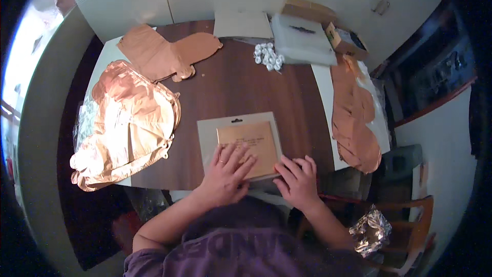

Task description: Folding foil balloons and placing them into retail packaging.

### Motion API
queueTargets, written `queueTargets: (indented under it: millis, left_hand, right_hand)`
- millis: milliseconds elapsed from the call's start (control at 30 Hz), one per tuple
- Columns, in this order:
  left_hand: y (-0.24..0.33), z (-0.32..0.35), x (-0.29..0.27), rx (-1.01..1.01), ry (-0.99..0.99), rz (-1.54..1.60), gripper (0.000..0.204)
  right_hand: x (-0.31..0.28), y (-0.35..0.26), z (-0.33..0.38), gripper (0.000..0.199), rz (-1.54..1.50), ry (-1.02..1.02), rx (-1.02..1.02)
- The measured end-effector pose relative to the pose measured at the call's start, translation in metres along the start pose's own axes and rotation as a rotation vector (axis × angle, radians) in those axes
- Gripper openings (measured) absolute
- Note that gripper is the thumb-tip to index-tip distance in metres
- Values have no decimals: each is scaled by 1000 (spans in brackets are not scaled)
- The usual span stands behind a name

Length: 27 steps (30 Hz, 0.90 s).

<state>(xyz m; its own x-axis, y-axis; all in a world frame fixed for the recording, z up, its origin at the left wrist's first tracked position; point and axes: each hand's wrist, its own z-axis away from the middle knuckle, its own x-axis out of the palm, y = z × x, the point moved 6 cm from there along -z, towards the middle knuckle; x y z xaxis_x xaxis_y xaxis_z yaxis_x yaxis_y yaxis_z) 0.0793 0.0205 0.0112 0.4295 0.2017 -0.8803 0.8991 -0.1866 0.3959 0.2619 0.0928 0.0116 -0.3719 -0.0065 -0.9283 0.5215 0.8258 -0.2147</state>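
Note:
A flat clear packet (237, 125) with a copper-gold folded foil sheet inside lies on the dark wooden table (241, 84), near its front edge. My left hand (228, 172) lies flat on the packet's lower left part, fingers spread, a ring on one finger. My right hand (297, 179) rests at the packet's lower right corner with its fingers curled against the edge. Neither hand lifts the packet off the table.
A heap of rose-gold foil balloons (125, 123) covers the table's left side, more flat ones (169, 54) lie at the back left, and another pile (353, 113) hangs along the right edge. Small white round pieces (269, 56), a translucent box (302, 38) and cardboard boxes (346, 38) stand at the back. Crumpled silver foil (370, 231) lies on a chair at the lower right.

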Motion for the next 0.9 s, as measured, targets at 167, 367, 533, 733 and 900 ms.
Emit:
queueTargets:
  millis: [167, 367, 533, 733, 900]
  left_hand:
    - [-12, -2, 5, 67, -32, 47, 59]
    - [-17, -1, 7, 154, -43, 139, 52]
    - [-17, 1, 11, 204, -81, 201, 46]
    - [-15, 4, 6, 207, -8, 195, 42]
    - [-10, 4, 6, 218, -30, 199, 41]
  right_hand:
    - [-15, 13, -42, 46, -222, -266, -168]
    - [-2, 80, -240, 26, -275, -13, -1]
    - [76, 91, -378, 15, 292, -8, -109]
    - [113, 67, -397, 15, 622, -137, -304]
    - [112, 79, -392, 14, 624, -132, -252]
